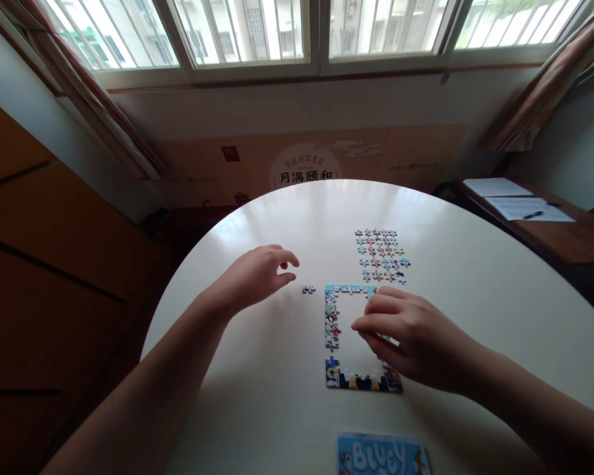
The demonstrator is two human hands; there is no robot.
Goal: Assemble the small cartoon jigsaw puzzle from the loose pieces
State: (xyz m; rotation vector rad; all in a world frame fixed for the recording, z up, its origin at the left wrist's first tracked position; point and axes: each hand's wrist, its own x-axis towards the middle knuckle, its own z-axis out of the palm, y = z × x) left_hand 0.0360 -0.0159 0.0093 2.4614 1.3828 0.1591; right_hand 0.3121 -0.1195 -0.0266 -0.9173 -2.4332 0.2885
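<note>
My left hand (258,276) hovers over the white table with its thumb and forefinger apart and nothing between them. Just right of its fingertips lie a few loose jigsaw pieces (308,289), seemingly joined. The jigsaw border (332,323) forms an upright rectangle around a bare middle, with a small gap low on its left side. Over that middle and the right edge is my right hand (410,330), thumb and fingertips pinched together. Whatever the pinch holds, if anything, is too small to make out. The hand hides much of the border's right side.
Loose jigsaw pieces (379,254) lie in rows beyond the border. A blue Bluey box or booklet (383,455) sits at the near edge of view. The round white table (257,409) curves away toward the window wall. On a brown side table, papers (529,209) carry a pen.
</note>
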